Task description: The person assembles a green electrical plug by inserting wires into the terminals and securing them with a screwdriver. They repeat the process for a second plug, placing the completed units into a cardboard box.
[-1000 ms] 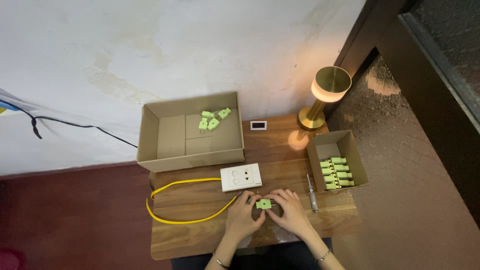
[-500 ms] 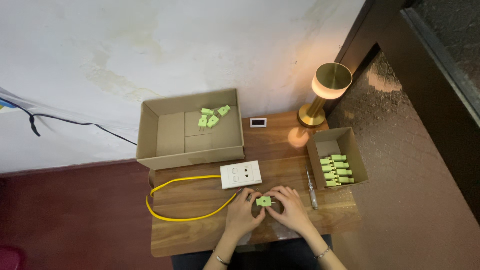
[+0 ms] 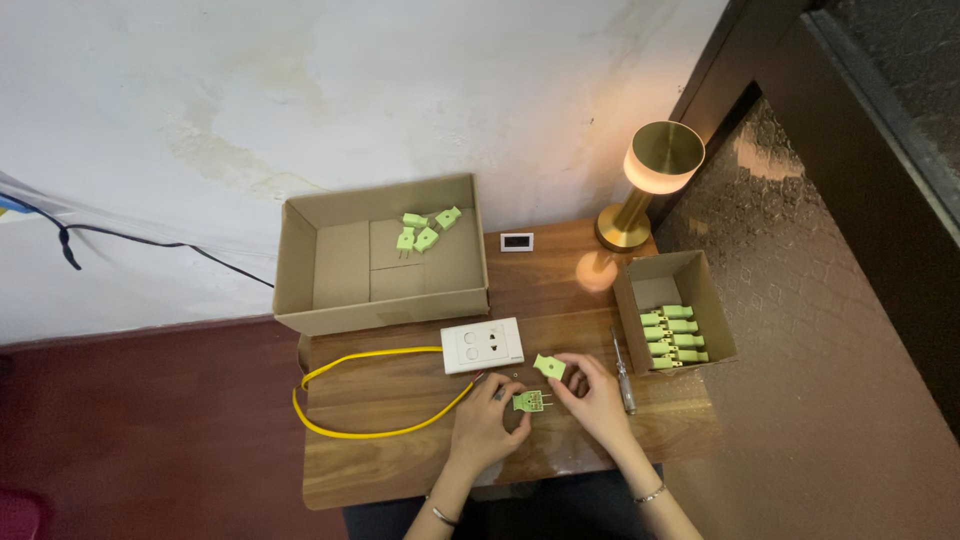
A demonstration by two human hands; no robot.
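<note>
Plug split into two halves at the counter's front edge

Our left hand (image 3: 487, 425) pinches the pronged half (image 3: 529, 401) in its fingers; our right hand (image 3: 596, 398) grips the cover (image 3: 549, 367). We judge three plugs (image 3: 424, 229) done in the big box (image 3: 300, 270), about five (image 3: 674, 337) waiting in the small box (image 3: 628, 305).

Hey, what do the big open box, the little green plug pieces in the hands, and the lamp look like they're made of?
The big open box looks like plain brown cardboard: matte, with folded flaps and creases. The green plug half at the left hand and the green cover at the right hand look like moulded plastic, even-coloured with a slight sheen; the prongs are probably metal. The lamp looks like brushed brass-toned metal.
</note>
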